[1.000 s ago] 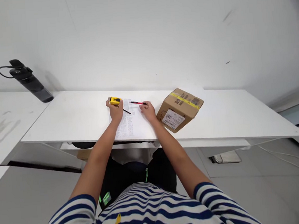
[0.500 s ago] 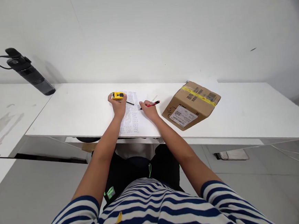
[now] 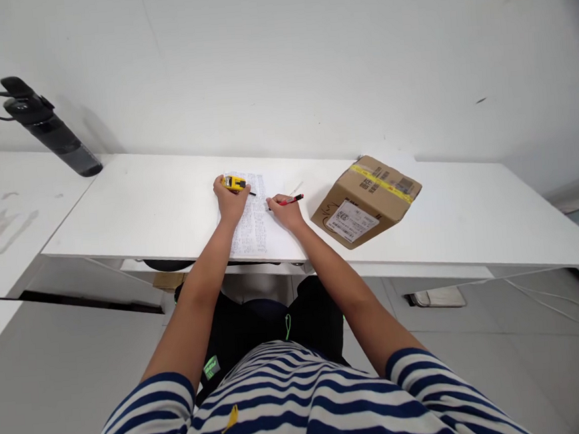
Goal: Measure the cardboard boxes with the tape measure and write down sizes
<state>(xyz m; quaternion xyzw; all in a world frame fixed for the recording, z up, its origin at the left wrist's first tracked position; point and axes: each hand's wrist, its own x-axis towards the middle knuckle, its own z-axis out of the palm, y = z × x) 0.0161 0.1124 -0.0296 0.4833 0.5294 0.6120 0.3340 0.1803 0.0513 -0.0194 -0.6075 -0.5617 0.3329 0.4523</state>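
Fingers of the left hand [image 3: 230, 201] wrap a yellow tape measure [image 3: 234, 182] — right hand [image 3: 284, 211] pinches a red pen [image 3: 291, 200], both over written paper [image 3: 253, 226].

No word, number or brand can be read at this size. On the cardboard box [image 3: 368, 197] you see a white shipping label [image 3: 352, 220] with lines of black print on the near face, a yellow tape strip [image 3: 381, 184] with dark characters across the top, and a second small label [image 3: 403, 185] beside it, all too small to make out. The sheet of paper [image 3: 250, 230] carries dense columns of handwriting, the yellow tape measure [image 3: 234, 182] in your left hand [image 3: 229, 202] a dark mark, and the dark garment [image 3: 238, 334] at your lap a green patch [image 3: 210, 368], each illegible, while any lettering on the red pen [image 3: 291, 201] in your right hand [image 3: 284, 214] cannot be told.
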